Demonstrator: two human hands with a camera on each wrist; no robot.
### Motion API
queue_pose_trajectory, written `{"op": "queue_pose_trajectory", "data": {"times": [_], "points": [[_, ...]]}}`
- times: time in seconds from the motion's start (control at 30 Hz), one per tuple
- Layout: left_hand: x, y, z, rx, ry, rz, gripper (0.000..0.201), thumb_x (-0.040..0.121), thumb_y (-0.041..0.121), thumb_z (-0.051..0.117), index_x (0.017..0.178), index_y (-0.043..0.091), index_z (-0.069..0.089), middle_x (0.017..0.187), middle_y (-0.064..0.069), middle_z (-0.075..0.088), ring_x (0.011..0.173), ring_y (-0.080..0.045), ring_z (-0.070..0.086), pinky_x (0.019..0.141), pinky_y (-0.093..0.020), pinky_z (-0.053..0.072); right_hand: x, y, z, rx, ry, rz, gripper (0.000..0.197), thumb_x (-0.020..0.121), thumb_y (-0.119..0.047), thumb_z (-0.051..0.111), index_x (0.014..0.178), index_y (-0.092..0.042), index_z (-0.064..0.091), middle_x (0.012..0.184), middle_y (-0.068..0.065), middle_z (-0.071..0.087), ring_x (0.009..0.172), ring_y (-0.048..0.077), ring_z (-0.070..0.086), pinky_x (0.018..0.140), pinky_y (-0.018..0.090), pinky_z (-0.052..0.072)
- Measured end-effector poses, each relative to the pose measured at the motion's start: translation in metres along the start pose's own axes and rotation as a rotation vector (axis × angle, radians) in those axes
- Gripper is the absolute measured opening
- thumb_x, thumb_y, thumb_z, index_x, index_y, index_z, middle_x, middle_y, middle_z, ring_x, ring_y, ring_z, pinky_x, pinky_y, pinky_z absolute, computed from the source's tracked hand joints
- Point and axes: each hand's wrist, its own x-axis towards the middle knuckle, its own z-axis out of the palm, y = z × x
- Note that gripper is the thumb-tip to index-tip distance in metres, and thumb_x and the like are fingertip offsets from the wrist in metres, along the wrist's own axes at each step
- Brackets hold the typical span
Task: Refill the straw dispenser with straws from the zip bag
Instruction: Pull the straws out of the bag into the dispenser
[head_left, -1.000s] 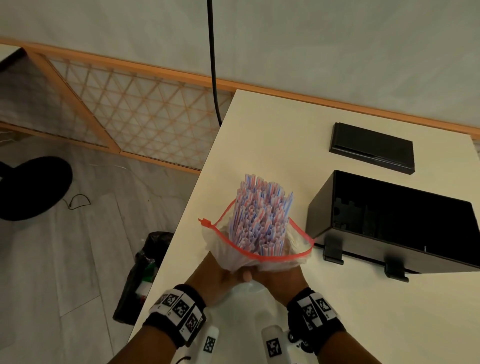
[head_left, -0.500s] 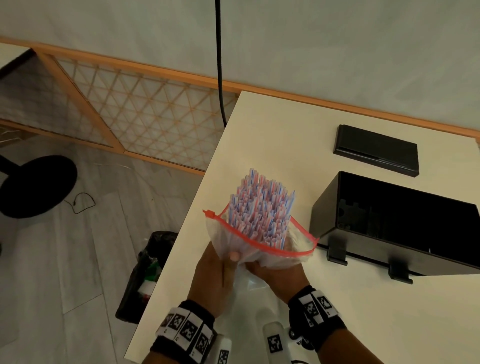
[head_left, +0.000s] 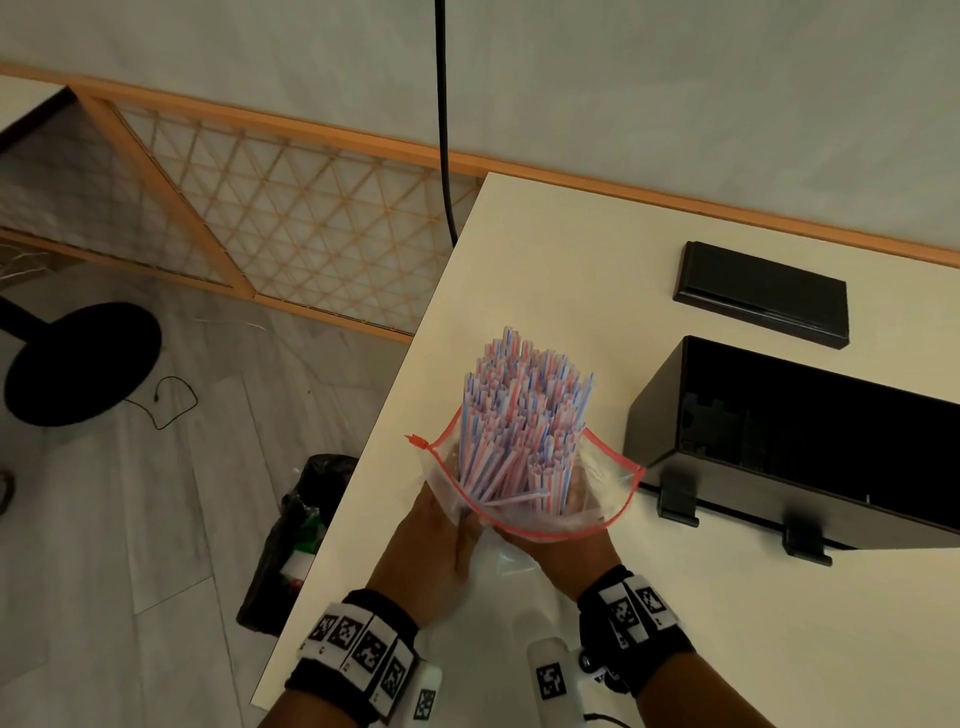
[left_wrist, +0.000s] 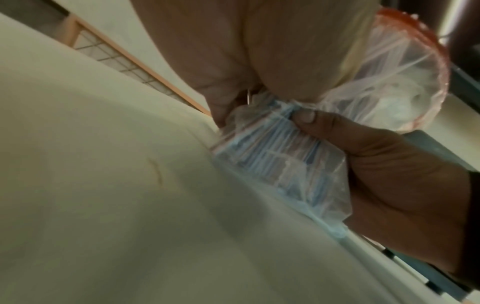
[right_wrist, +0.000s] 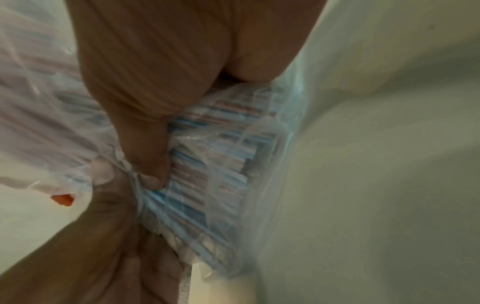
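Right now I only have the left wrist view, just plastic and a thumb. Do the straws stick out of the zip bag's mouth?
Observer: Yes, in the head view the straws stand well above the zip bag's open red rim.
Operator: Is the dispenser open?
Observer: The straw dispenser is open on top; its lid lies apart on the table beyond it.
Operator: Which side of the bag?
Observer: Right of it, near the right hand; the left hand grips the zip bag's other side.
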Motion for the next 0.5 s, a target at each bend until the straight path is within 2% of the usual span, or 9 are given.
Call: {"op": "queue_pose_trajectory", "data": {"times": [0.07,0.13,0.17,0.2,0.27,0.3,0.37,0.4,0.5], "points": [[0.002,0.002,-0.005,0.034,0.025,-0.01,0.073,0.101,0.062,0.018,0.151,0.013,0.04,0.145,-0.008,0.054,0.135,-0.008,0.046,0.11,-0.001,0.019,-0.005,-0.015,0.011,-0.057,-0.014,-0.03,0.062,0.079,-0.014,0.087,0.132,-0.011,0.057,0.124,-0.017,0.06,0.107,-0.025,0.054,0.096,0.008,0.047],[0.003,0.01,-0.011,0.001,0.094,0.004,0.072,0.102,0.061,0.023,0.151,0.012,0.04,0.143,-0.001,0.054,0.132,0.0,0.045,0.109,-0.002,0.026,-0.013,-0.031,0.016,-0.123,-0.038,-0.085,0.068,0.076,-0.039,0.086,0.131,-0.011,0.059,0.121,-0.019,0.062,0.111,-0.027,0.049,0.099,0.014,0.046],[0.004,0.018,-0.015,-0.057,0.136,0.011,0.072,0.101,0.062,0.026,0.153,0.013,0.038,0.144,-0.002,0.054,0.132,0.001,0.045,0.108,-0.007,0.035,-0.017,-0.035,0.016,-0.107,-0.086,-0.158,0.066,0.074,-0.039,0.085,0.129,-0.011,0.06,0.118,-0.022,0.064,0.11,-0.026,0.051,0.097,0.012,0.047],[0.003,0.028,-0.02,-0.129,0.177,0.025,0.072,0.1,0.063,0.03,0.154,0.015,0.035,0.145,-0.005,0.053,0.134,-0.004,0.047,0.108,-0.021,0.044,-0.023,-0.042,0.019,-0.041,-0.082,-0.175,0.06,0.074,-0.026,0.088,0.126,-0.012,0.059,0.112,-0.028,0.068,0.106,-0.025,0.055,0.093,0.008,0.048],[0.001,0.055,-0.033,-0.226,0.261,0.054,0.065,0.098,0.065,0.035,0.154,0.034,0.026,0.144,-0.009,0.052,0.137,-0.022,0.051,0.107,-0.049,0.049,-0.034,-0.054,0.021,0.094,-0.102,-0.177,0.057,0.074,0.005,0.086,0.119,-0.019,0.059,0.101,-0.042,0.068,0.1,-0.024,0.06,0.085,0.001,0.047],[0.002,0.068,-0.041,-0.27,0.265,0.055,0.062,0.096,0.067,0.037,0.152,0.042,0.026,0.143,-0.008,0.053,0.135,-0.023,0.053,0.105,-0.053,0.049,-0.042,-0.061,0.025,0.119,-0.093,-0.177,0.058,0.072,0.006,0.087,0.115,-0.026,0.064,0.101,-0.044,0.068,0.1,-0.022,0.062,0.086,0.002,0.047],[0.008,0.094,-0.06,-0.281,0.18,0.049,0.063,0.095,0.071,0.038,0.147,0.036,0.04,0.133,0.003,0.063,0.124,-0.011,0.06,0.099,-0.043,0.055,-0.058,-0.078,0.028,0.159,-0.049,-0.275,0.049,0.066,-0.001,0.089,0.097,-0.038,0.08,0.103,-0.025,0.077,0.101,-0.004,0.071,0.089,0.016,0.055],[0.015,0.108,-0.07,-0.228,0.12,0.064,0.063,0.095,0.071,0.037,0.143,0.032,0.048,0.126,0.008,0.066,0.118,-0.007,0.063,0.096,-0.038,0.056,-0.063,-0.087,0.028,0.216,-0.019,-0.316,0.047,0.063,-0.001,0.086,0.089,-0.039,0.082,0.098,-0.014,0.08,0.095,0.005,0.075,0.083,0.024,0.059],[0.037,0.154,-0.092,-0.109,-0.026,0.166,0.058,0.097,0.069,0.035,0.14,0.034,0.053,0.125,0.018,0.066,0.12,-0.002,0.061,0.099,-0.033,0.052,-0.069,-0.114,0.03,0.473,0.019,-0.356,0.046,0.062,0.001,0.084,0.094,-0.031,0.084,0.097,0.002,0.081,0.093,0.016,0.077,0.077,0.031,0.062]]}}
